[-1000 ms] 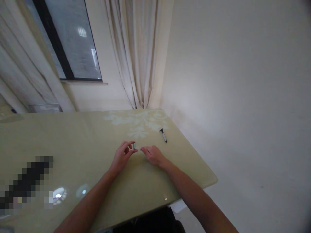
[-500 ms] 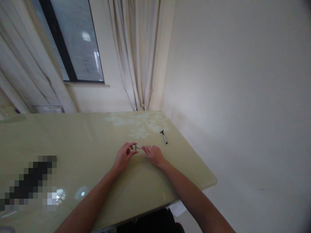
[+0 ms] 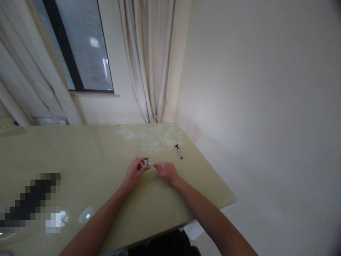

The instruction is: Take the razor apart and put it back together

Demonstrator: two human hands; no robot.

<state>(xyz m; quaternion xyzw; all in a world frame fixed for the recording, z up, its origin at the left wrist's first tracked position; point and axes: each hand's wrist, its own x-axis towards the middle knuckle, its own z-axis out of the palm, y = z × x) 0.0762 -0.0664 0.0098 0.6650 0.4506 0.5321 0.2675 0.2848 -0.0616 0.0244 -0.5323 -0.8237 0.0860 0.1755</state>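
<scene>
Between the thumb and fingertips of my left hand (image 3: 135, 172) a small rectangular piece (image 3: 147, 162), dark with a green edge, stands upright. It is too small to tell its kind. My right hand (image 3: 167, 172) is closed on a thin, pale, stick-like tool (image 3: 151, 165), most of it hidden by the fingers. The tool's tip points left and reaches the lower end of the small piece; whether they touch I cannot tell. Beyond my right hand, a razor (image 3: 178, 152) with a grey and black handle lies on the table, its head away from me.
Both hands are above a glossy pale-green table (image 3: 93, 156) with a white floral pattern. A blurred-out dark area (image 3: 32, 199) covers its left side. The table's right edge runs along a white wall (image 3: 253, 106). Curtains (image 3: 149, 64) and a window (image 3: 87, 46) are behind.
The tool in my right hand has moved down along the small piece, from about its middle to its lower end. My left hand keeps its hold, and the view has shifted slightly.
</scene>
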